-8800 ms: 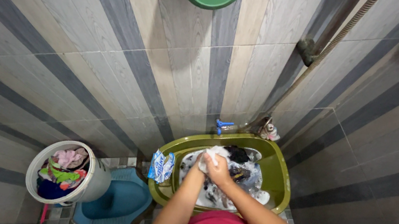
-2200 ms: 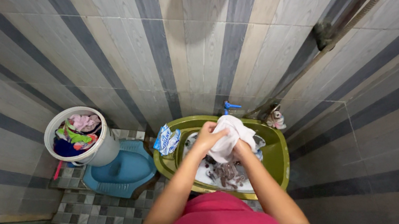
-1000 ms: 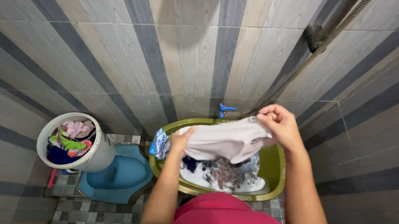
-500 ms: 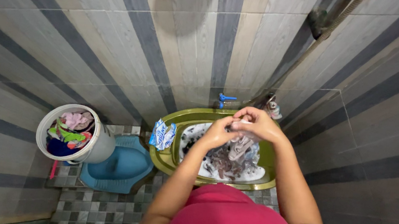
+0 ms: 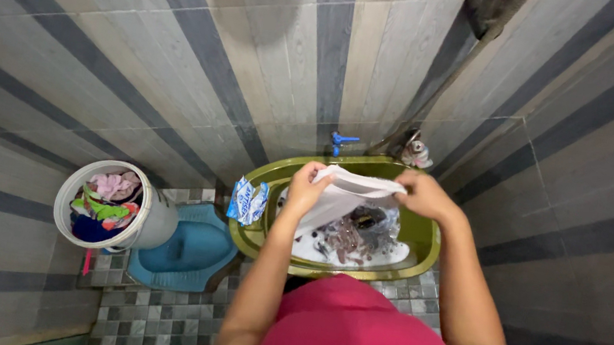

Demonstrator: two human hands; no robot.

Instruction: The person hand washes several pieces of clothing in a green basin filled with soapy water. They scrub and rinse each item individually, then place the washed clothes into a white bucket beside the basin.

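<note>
Just below the middle of the frame, a white cloth (image 5: pixel 343 195) is stretched between the person's two hands above a green basin (image 5: pixel 423 247). The left hand (image 5: pixel 309 188) has its fingers closed around the cloth's left end, at the basin's left rim; the right hand (image 5: pixel 424 196) has its fingers closed on the right end, near the basin's far right corner. The top edge of the cloth runs nearly level between the two hands, and the rest of it hangs slanting down toward the left hand.

Beneath the cloth the basin holds soapy water (image 5: pixel 391 253) with dark wet laundry (image 5: pixel 350 237) lying in it. A small blue-and-white packet (image 5: pixel 248 202) rests against the outer left rim of the basin. Behind the basin, low on the striped tiled wall, sits a blue tap (image 5: pixel 339 141), and a small pale object stands in the corner to its right, too small to identify.

At the lower left of the frame a white bucket (image 5: pixel 149 227) stuffed with coloured clothes (image 5: pixel 104 201) stands on the mosaic floor (image 5: pixel 152 326), touching a blue squat pan (image 5: pixel 181 255) that lies between bucket and basin. The person's pink top (image 5: pixel 364 338) fills the bottom centre.
</note>
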